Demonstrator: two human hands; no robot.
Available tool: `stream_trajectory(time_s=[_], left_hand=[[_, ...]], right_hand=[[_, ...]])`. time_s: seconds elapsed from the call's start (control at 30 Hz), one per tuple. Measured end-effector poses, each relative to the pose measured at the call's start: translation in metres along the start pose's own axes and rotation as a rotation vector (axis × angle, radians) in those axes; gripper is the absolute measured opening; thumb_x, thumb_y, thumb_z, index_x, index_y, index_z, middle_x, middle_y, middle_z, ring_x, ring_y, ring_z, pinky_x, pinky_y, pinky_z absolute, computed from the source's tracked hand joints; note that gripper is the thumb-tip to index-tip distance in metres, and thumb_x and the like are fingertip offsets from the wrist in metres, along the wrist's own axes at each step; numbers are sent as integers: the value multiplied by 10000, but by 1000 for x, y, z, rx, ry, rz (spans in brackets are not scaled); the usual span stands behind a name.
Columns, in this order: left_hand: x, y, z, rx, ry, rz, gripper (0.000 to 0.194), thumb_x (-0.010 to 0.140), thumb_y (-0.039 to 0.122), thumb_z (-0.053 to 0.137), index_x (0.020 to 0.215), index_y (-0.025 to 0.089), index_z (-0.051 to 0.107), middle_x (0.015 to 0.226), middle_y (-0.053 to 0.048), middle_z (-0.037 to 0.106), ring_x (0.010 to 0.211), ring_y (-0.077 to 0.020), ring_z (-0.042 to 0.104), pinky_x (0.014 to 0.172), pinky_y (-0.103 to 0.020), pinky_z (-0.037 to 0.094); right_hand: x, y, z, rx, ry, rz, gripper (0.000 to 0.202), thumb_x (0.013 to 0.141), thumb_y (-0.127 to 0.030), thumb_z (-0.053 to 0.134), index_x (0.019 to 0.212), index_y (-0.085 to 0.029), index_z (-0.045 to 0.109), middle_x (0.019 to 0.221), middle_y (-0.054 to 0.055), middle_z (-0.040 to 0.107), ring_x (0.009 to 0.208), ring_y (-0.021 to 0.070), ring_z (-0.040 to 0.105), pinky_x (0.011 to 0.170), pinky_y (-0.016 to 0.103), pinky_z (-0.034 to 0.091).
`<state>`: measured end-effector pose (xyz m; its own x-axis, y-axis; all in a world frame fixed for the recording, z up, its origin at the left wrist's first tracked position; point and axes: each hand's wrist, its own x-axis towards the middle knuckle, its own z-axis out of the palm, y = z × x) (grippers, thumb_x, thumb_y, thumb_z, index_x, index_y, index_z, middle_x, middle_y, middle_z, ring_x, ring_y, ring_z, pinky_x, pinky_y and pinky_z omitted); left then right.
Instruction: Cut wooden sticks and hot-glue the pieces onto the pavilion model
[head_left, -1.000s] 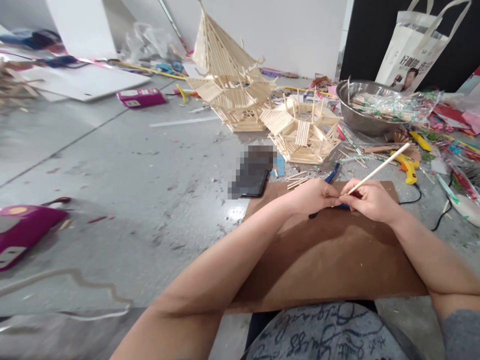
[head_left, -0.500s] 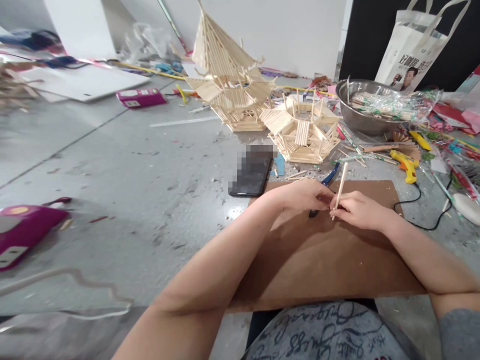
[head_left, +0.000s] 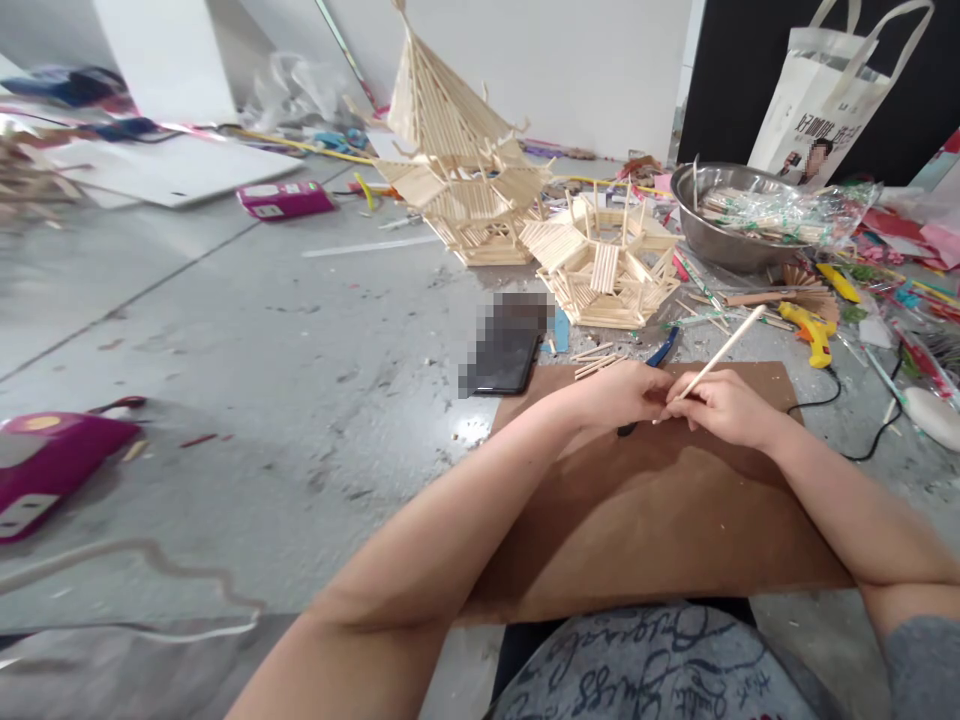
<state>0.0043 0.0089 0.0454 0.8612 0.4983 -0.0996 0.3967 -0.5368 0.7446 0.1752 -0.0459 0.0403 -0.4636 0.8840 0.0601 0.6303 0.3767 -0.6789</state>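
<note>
Two hands pinch one pale stick above one brown board.

Grey shirt, dark script lettering

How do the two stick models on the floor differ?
The left model is taller, with stacked tiers; the right model is low and squat. The left model has a tall, pointed roof on top, whereas the right model is open above, with bare upright sticks showing. Both are pale wooden sticks with slatted, sloping panels, and both stand upright.
</note>
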Motion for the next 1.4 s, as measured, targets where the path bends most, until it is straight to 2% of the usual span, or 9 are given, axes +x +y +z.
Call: stream_trajectory(time_s=[0.13, 0.4, 0.57, 0.67, 0.73, 0.9, 1.03, 1.27, 1.4], left_hand=[[3, -4, 3, -84, 109, 42, 231, 750, 315, 506, 764, 137, 652, 630, 40, 590, 572, -58, 477, 545, -146, 346], [8, -5, 14, -255, 168, -118, 211, 745, 285, 516, 733, 115, 641, 673, -14, 655, 596, -83, 579, 562, -165, 431], [11, -6, 15, -526, 224, -192, 171, 751, 254, 531, 689, 115, 610, 643, -22, 645, 588, -87, 601, 576, -196, 479], [11, -11, 12, -764, 333, -224, 146, 728, 257, 583, 683, 118, 585, 632, -10, 635, 575, -84, 603, 584, -211, 491], [11, -13, 9, -887, 424, -220, 160, 712, 277, 613, 702, 122, 577, 636, -2, 635, 573, -81, 603, 607, -228, 502], [8, -9, 5, -909, 518, -183, 211, 689, 324, 639, 724, 122, 592, 679, -16, 656, 590, -83, 607, 620, -239, 514], [1, -4, -7, -804, 632, -132, 244, 677, 360, 639, 732, 125, 608, 679, -23, 661, 605, -103, 624, 572, -224, 517], [-12, -4, -32, -668, 1043, 15, 308, 687, 423, 614, 768, 126, 609, 708, -26, 664, 580, -94, 623, 585, -237, 540], [-4, -6, -21, -690, 1043, -7, 303, 676, 424, 620, 742, 128, 610, 733, -25, 663, 547, -84, 608, 566, -231, 535]], right_hand=[[-1, 2, -2, 201, 183, 124, 163, 782, -305, 522, 736, -161, 581, 575, -23, 550, 455, 64, 485, 472, 195, 395], [4, 9, 0, 307, 196, 215, 220, 738, -376, 566, 729, -157, 571, 617, -6, 580, 453, 64, 457, 439, 204, 366], [5, 13, -3, 215, 263, 190, 367, 787, -505, 454, 902, -169, 548, 743, 30, 615, 595, 110, 536, 549, 240, 421], [5, 12, -9, -117, 324, 221, 419, 823, -530, 366, 964, -172, 533, 869, 67, 626, 707, 149, 569, 628, 277, 412], [5, 11, -11, -383, 247, 260, 409, 821, -535, 363, 925, -182, 544, 894, 69, 625, 755, 178, 577, 633, 288, 390], [7, 15, -2, -661, -258, 161, 332, 748, -504, 507, 859, -193, 546, 900, 62, 629, 831, 232, 591, 590, 280, 366], [8, 13, 4, -706, -286, 157, 226, 804, -380, 450, 874, -180, 526, 894, 77, 639, 808, 229, 603, 593, 284, 361], [-1, 6, -35, -475, -15, 231, 271, 793, -444, 440, 861, -211, 558, 769, 28, 641, 684, 177, 573, 570, 265, 354], [-8, 13, -56, -137, 278, 207, 296, 710, -489, 561, 778, -201, 558, 650, -5, 586, 570, 123, 508, 536, 249, 351]])
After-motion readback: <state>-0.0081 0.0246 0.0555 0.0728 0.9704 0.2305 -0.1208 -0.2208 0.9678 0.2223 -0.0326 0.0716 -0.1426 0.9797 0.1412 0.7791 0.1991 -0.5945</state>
